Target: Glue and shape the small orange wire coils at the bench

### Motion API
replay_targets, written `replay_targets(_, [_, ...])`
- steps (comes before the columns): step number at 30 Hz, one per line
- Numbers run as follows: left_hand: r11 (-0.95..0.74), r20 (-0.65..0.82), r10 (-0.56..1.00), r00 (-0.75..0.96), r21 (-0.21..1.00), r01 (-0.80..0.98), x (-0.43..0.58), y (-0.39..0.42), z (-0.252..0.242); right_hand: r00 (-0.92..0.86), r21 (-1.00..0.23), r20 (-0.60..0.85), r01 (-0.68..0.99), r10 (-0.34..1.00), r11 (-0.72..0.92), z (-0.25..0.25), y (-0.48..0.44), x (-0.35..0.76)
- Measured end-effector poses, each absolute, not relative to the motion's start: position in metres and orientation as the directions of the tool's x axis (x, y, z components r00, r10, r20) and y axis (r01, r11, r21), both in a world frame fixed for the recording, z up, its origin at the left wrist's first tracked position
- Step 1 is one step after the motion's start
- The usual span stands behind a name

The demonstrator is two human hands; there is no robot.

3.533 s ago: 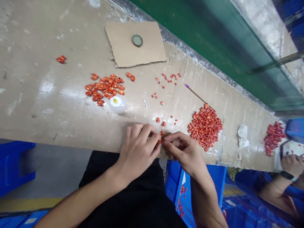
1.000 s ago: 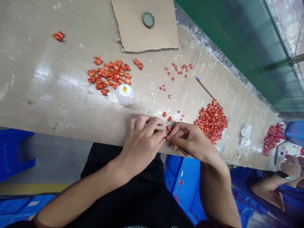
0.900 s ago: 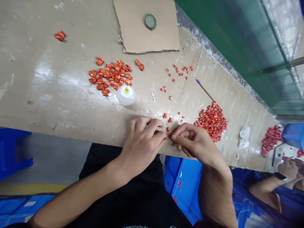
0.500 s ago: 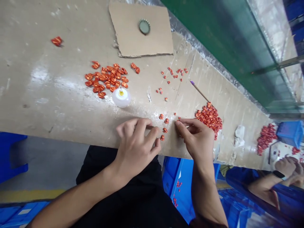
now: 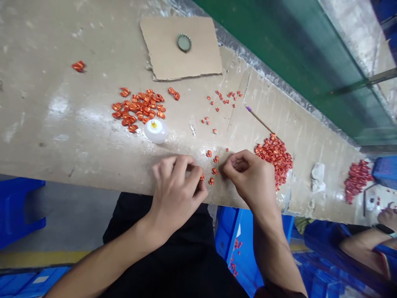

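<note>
Fig.: orange crimped bits [image 5: 214,170] lie on tabletop [image 5: 62,145] betw. L hand [image 5: 175,194] and R hand [image 5: 251,178], both grips curled, any held piece hidden; a stray finger sweep could knock bits into adjacent pile [image 5: 274,161].

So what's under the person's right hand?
The right hand is curled over the scuffed workbench top. Small orange-red pieces lie just left of it, not touching it. Anything directly beneath the hand is covered and cannot be seen.

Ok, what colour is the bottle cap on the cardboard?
The bottle cap is pale green inside with a silvery crimped rim; head view.
</note>
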State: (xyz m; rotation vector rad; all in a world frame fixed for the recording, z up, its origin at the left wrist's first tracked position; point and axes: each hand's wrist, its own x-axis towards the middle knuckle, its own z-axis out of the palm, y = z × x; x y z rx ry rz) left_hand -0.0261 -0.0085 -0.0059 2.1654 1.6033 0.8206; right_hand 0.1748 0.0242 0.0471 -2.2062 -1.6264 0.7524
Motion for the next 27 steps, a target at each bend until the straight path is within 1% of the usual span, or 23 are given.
replay_targets(4, [-0.301, 0.249, 0.950, 0.188, 0.567, 0.767, -0.023, -0.008, -0.005, 0.193, -0.646, -0.364, 0.652, 0.911, -0.396, 0.045, 0.019, 0.176])
replay_targets(8, [-0.265, 0.192, 0.963, 0.188, 0.565, 0.781, -0.020, -0.008, 0.000, 0.187, -0.731, -0.445, 0.490, 0.876, -0.476, 0.042, 0.012, 0.175])
replay_targets(11, [-0.245, 0.169, 0.969, 0.179, 0.576, 0.780, -0.018, -0.007, 0.001, 0.158, -0.775, -0.488, 0.373, 0.858, -0.510, 0.041, 0.010, 0.168])
replay_targets(13, [-0.239, 0.174, 0.970, 0.168, 0.580, 0.779, -0.017, -0.007, 0.001, 0.128, -0.788, -0.504, 0.336, 0.854, -0.515, 0.040, 0.009, 0.164])
replay_targets(16, [-0.232, 0.158, 0.972, 0.171, 0.584, 0.778, -0.017, -0.007, 0.001, 0.086, -0.791, -0.518, 0.331, 0.851, -0.514, 0.036, 0.009, 0.160])
replay_targets(20, [-0.224, 0.132, 0.975, 0.181, 0.597, 0.770, -0.017, -0.007, 0.002, 0.051, -0.781, -0.523, 0.371, 0.851, -0.503, 0.035, 0.010, 0.161])
replay_targets(27, [-0.233, 0.150, 0.972, 0.179, 0.602, 0.763, -0.017, -0.007, 0.000, 0.077, -0.761, -0.507, 0.427, 0.859, -0.487, 0.036, 0.008, 0.158])
